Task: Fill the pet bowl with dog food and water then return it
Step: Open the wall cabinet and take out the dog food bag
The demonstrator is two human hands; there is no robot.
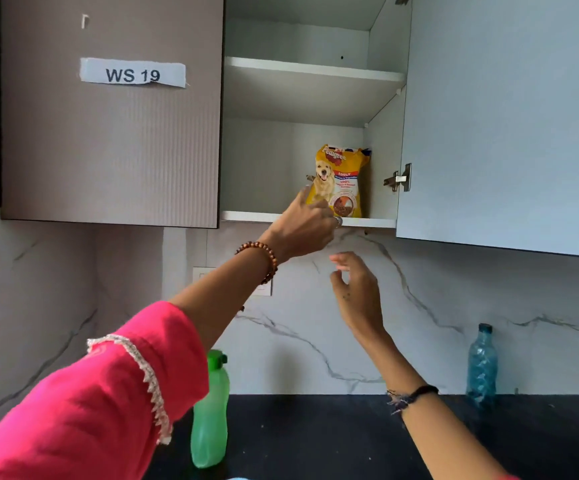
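A yellow dog food bag (341, 178) with a dog's picture stands upright on the bottom shelf (367, 222) of the open wall cupboard, near its right wall. My left hand (307, 226) reaches up to the bag's lower left corner, fingers at its edge; whether they grip it is unclear. My right hand (355, 292) hangs below the shelf with fingers spread, holding nothing. No pet bowl is in view.
The cupboard's right door (506, 116) is swung open toward me; the left door (108, 133) is shut and labelled WS 19. On the black counter (333, 438) stand a green bottle (210, 417) and a blue bottle (482, 365) against the marble wall.
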